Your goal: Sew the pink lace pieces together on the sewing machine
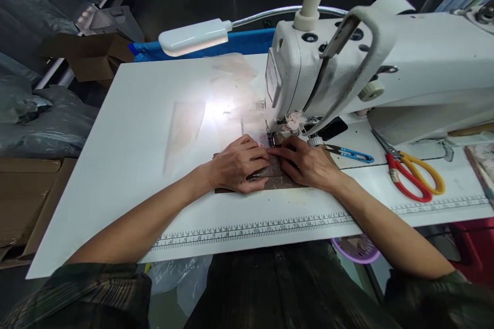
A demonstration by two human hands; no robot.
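A white sewing machine head stands over the table, its presser foot near my fingertips. Beneath both hands lies a piece of brown fabric with a shiny, see-through layer on part of it. My left hand rests on its left side, fingers bent and thumb apart from them. On the right side, close to the needle area, my right hand lies with its fingers spread and index finger pointing left. The fingertips of both hands nearly meet. The exact stitching point is hidden.
Blue thread snips and red-and-yellow scissors lie to the right. Sheer pale fabric pieces lie at left and behind. A lamp hangs above the white table. A printed ruler follows the front edge.
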